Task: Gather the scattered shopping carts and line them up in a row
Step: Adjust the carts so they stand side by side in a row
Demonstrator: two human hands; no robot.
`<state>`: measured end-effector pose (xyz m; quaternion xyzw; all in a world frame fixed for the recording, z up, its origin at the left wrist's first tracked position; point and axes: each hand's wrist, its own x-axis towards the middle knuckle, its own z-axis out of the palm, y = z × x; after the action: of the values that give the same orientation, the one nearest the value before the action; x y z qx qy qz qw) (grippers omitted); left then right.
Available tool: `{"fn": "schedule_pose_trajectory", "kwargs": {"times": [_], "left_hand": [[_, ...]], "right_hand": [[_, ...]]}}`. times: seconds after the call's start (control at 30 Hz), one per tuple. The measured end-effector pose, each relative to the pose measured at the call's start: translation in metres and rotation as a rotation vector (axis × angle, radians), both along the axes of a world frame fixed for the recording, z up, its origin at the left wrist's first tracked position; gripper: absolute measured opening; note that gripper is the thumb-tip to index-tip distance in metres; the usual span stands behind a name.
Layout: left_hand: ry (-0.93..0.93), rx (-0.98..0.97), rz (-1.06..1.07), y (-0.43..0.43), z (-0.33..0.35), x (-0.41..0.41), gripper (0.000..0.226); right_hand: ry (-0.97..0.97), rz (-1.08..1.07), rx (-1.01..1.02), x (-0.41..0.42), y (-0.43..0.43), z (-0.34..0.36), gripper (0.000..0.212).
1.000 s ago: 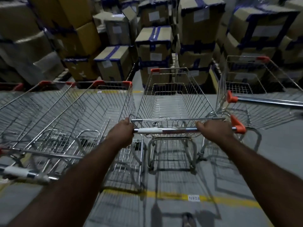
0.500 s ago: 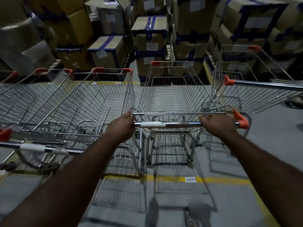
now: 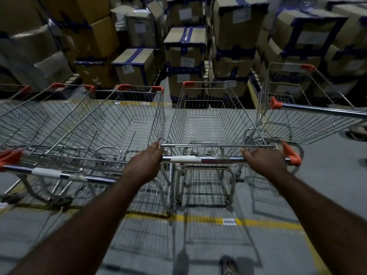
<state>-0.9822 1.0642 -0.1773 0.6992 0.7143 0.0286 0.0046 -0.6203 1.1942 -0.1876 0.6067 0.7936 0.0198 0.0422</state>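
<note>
A wire shopping cart (image 3: 208, 124) with orange corner caps stands straight ahead of me. My left hand (image 3: 146, 163) grips the left end of its chrome handle bar (image 3: 214, 159), and my right hand (image 3: 264, 160) grips the right end beside the orange end cap. Close on its left stands another cart (image 3: 111, 126), with more carts (image 3: 29, 120) beyond that one, side by side. A further cart (image 3: 305, 116) sits at the right, turned at an angle, its handle pointing right.
Stacks of taped cardboard boxes (image 3: 186, 54) on pallets wall off the far side just past the carts' noses. A yellow floor line (image 3: 268, 224) crosses the grey floor beneath the handle. My shoe (image 3: 228, 264) shows at the bottom edge.
The cart in my hands has rolled forward towards the boxes and drawn level with the cart on its left. Both hands keep the same grip on the bar.
</note>
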Motion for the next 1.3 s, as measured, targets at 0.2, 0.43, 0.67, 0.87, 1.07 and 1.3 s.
{"fn": "schedule_pose_trajectory", "kwargs": {"times": [0.2, 0.43, 0.67, 0.87, 1.07, 1.3], "left_hand": [[0.087, -0.024, 0.000, -0.012, 0.005, 0.003, 0.030], [0.120, -0.003, -0.083, -0.027, -0.003, -0.006, 0.039], [0.076, 0.038, -0.116, -0.048, -0.004, -0.016, 0.043], [-0.146, -0.021, -0.063, -0.057, 0.004, -0.022, 0.068], [-0.194, -0.118, -0.007, -0.066, 0.008, -0.039, 0.105], [-0.097, -0.077, -0.050, -0.070, 0.005, -0.037, 0.088]], "right_hand": [[0.009, -0.001, 0.021, 0.002, -0.015, 0.003, 0.067], [0.005, -0.010, 0.038, 0.005, -0.032, 0.003, 0.070], [0.040, -0.008, 0.036, 0.006, -0.049, 0.000, 0.069], [0.044, 0.004, 0.037, 0.005, -0.064, 0.002, 0.058], [0.024, -0.016, 0.002, 0.005, -0.071, 0.002, 0.059], [-0.015, -0.012, 0.005, 0.008, -0.077, 0.001, 0.064]]}}
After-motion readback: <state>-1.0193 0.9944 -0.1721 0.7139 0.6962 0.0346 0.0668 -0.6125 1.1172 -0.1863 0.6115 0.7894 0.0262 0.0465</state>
